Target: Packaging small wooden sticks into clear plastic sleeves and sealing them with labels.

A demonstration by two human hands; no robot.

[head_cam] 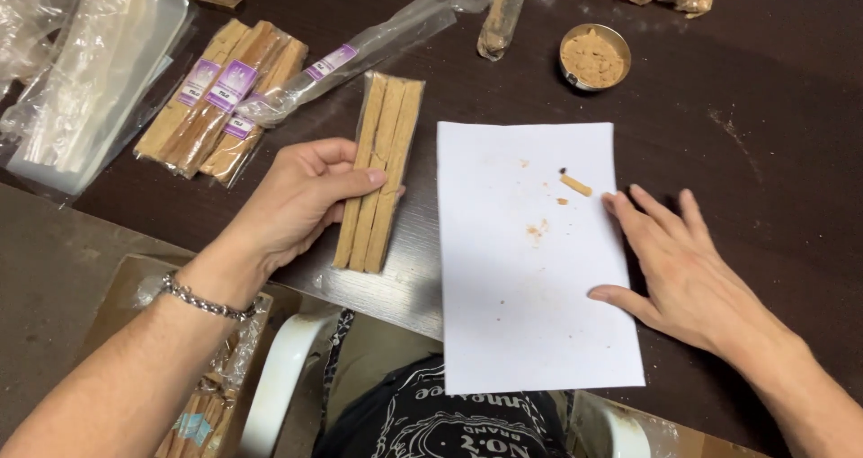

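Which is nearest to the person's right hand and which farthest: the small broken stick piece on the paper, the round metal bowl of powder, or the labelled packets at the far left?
From the right hand:
1. Broken stick piece, on the white paper just left of the fingertips.
2. Metal bowl, farther up the table.
3. Labelled packets, far left, beyond the left hand.

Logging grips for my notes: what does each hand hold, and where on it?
The left hand grips a clear pack of tan sticks at its middle. The right hand holds nothing, resting flat on the white paper's right edge.
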